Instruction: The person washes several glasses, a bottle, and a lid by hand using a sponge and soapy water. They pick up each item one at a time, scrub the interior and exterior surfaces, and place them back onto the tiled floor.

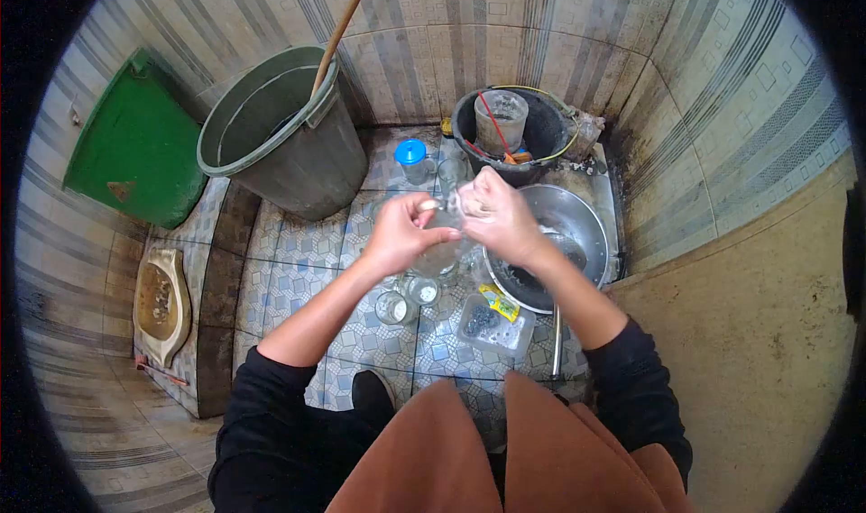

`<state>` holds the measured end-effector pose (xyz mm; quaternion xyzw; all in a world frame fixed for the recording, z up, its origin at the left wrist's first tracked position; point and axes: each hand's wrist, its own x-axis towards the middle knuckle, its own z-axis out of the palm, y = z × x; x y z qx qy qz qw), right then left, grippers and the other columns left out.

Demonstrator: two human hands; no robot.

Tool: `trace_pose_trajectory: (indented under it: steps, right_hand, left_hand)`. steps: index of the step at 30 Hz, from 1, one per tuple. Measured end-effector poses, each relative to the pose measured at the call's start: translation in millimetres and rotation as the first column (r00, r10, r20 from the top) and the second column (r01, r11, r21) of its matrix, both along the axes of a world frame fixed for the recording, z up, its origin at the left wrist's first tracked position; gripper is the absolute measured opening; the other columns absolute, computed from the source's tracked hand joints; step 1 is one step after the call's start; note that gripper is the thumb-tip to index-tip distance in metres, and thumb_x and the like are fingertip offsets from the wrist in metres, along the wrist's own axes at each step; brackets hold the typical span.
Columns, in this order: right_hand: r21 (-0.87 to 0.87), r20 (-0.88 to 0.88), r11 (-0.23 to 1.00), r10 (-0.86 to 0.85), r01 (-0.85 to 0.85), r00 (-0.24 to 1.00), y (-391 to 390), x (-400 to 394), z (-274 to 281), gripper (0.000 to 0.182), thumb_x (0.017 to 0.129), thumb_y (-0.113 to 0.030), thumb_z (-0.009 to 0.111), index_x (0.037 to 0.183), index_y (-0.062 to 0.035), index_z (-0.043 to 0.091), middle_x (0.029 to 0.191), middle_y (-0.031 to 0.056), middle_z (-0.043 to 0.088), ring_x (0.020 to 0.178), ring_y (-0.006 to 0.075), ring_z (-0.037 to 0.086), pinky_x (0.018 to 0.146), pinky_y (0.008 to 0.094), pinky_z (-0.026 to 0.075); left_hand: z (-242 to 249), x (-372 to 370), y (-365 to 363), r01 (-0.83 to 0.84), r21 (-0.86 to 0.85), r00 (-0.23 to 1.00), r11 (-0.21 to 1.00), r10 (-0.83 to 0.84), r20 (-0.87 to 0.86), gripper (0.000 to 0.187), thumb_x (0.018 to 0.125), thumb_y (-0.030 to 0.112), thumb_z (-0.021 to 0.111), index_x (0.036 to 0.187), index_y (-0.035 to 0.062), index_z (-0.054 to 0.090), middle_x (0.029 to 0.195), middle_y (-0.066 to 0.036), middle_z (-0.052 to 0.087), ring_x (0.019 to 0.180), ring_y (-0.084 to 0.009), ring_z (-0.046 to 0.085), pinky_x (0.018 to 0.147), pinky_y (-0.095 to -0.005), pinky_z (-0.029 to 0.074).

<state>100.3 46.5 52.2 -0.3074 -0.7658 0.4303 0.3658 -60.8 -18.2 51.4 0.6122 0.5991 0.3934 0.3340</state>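
My left hand is curled round a clear glass vessel, thumb and fingers at its upper part. Its full shape is hard to make out against the tiles. Beside it, my right hand is closed and covered with white suds; whatever lies inside its fingers is hidden. Below the hands, two clear glasses stand on the floor with white foam in them. A clear plastic tub holds a dark scouring pad and a yellow packet. Under my right wrist sits a wide steel basin.
A tall grey bin with a wooden stick stands back left, near a green tub. A black bucket holds a clear container. A blue-lidded cup stands behind my hands. A squat toilet is at left.
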Motion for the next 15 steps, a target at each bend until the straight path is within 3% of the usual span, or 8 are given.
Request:
trace_pose_trajectory:
  steps: [2, 3, 5, 7, 9, 11, 13, 15]
  right_hand:
    - [0.077, 0.088, 0.958, -0.282, 0.276, 0.955, -7, -19, -2, 0.035, 0.065, -0.022, 0.065, 0.080, -0.0044, 0.039, 0.074, 0.0196, 0.051, 0.068, 0.0382, 0.053, 0.060, 0.0416, 0.042]
    - [0.078, 0.087, 0.958, -0.282, 0.276, 0.955, -6, -21, -1, 0.035, 0.065, -0.022, 0.065, 0.080, -0.0044, 0.039, 0.074, 0.0196, 0.051, 0.068, 0.0382, 0.053, 0.060, 0.0416, 0.042]
    - [0.035, -0.110, 0.948, -0.312, 0.317, 0.944, -3, -24, 1, 0.034, 0.067, -0.023, 0.065, 0.079, -0.0048, 0.039, 0.073, 0.0185, 0.052, 0.067, 0.0383, 0.053, 0.059, 0.0426, 0.041]
    - [0.034, -0.148, 0.938, -0.335, 0.344, 0.930, 2, -27, -2, 0.032, 0.069, -0.022, 0.063, 0.083, -0.0043, 0.041, 0.078, 0.0190, 0.052, 0.070, 0.0379, 0.053, 0.061, 0.0410, 0.042]
    - [0.254, -0.335, 0.857, -0.356, 0.448, 0.872, 7, -32, -8, 0.035, 0.068, -0.019, 0.064, 0.092, -0.0042, 0.044, 0.087, 0.0186, 0.052, 0.080, 0.0350, 0.052, 0.068, 0.0369, 0.041]
    - [0.376, -0.269, 0.837, -0.312, 0.398, 0.911, 4, -30, -4, 0.037, 0.065, -0.020, 0.064, 0.095, -0.0047, 0.049, 0.094, 0.0149, 0.051, 0.092, 0.0311, 0.048, 0.077, 0.0378, 0.037]
    - [0.623, -0.211, 0.701, -0.276, 0.347, 0.938, -10, -31, -1, 0.031, 0.063, -0.021, 0.063, 0.088, -0.0049, 0.053, 0.093, 0.0109, 0.051, 0.093, 0.0284, 0.045, 0.080, 0.0432, 0.033]
    - [0.642, -0.141, 0.710, -0.262, 0.290, 0.955, -27, -32, -6, 0.023, 0.063, -0.022, 0.061, 0.079, -0.0055, 0.056, 0.088, 0.0078, 0.051, 0.091, 0.0263, 0.044, 0.079, 0.0466, 0.031]
  left_hand:
    - [-2, 9, -1, -0.059, -0.031, 0.993, 0.998, 0.062, 0.096, 0.041, 0.062, 0.011, 0.071, 0.055, 0.0103, 0.030, 0.052, 0.006, 0.033, 0.051, -0.0026, 0.029, 0.044, -0.0210, 0.026]
    - [-1, 12, -3, -0.059, -0.029, 0.994, 0.998, 0.061, 0.096, 0.041, 0.062, 0.011, 0.071, 0.055, 0.0103, 0.030, 0.052, 0.006, 0.033, 0.051, -0.0026, 0.029, 0.044, -0.0210, 0.026]
    - [7, 20, -5, -0.060, -0.176, 0.901, 0.983, 0.129, 0.415, 0.034, 0.065, 0.008, 0.067, 0.059, 0.0118, 0.034, 0.054, 0.007, 0.035, 0.052, -0.0006, 0.030, 0.044, -0.0184, 0.026]
    - [5, 23, -1, -0.069, -0.160, 0.854, 0.985, 0.141, 0.500, 0.029, 0.068, 0.011, 0.064, 0.061, 0.0122, 0.036, 0.055, 0.007, 0.035, 0.050, -0.0009, 0.030, 0.043, -0.0178, 0.025]
    - [5, 20, 3, -0.078, -0.136, 0.796, 0.988, 0.144, 0.587, 0.024, 0.071, 0.014, 0.062, 0.063, 0.0126, 0.039, 0.056, 0.007, 0.036, 0.048, -0.0012, 0.030, 0.043, -0.0172, 0.025]
    - [8, 8, 3, -0.039, -0.383, 0.525, 0.923, 0.345, 0.778, 0.022, 0.079, 0.026, 0.051, 0.064, 0.0139, 0.040, 0.055, 0.007, 0.035, 0.045, -0.0024, 0.031, 0.042, -0.0180, 0.024]
    - [6, 2, 5, -0.002, -0.422, 0.496, 0.907, 0.367, 0.787, 0.026, 0.082, 0.034, 0.043, 0.068, 0.0128, 0.042, 0.057, 0.005, 0.037, 0.044, -0.0052, 0.030, 0.042, -0.0173, 0.025]
    - [1, 5, 8, -0.130, -0.431, 0.369, 0.893, 0.447, 0.815, 0.025, 0.083, 0.033, 0.041, 0.071, 0.0116, 0.042, 0.058, 0.003, 0.037, 0.045, -0.0071, 0.030, 0.042, -0.0187, 0.028]
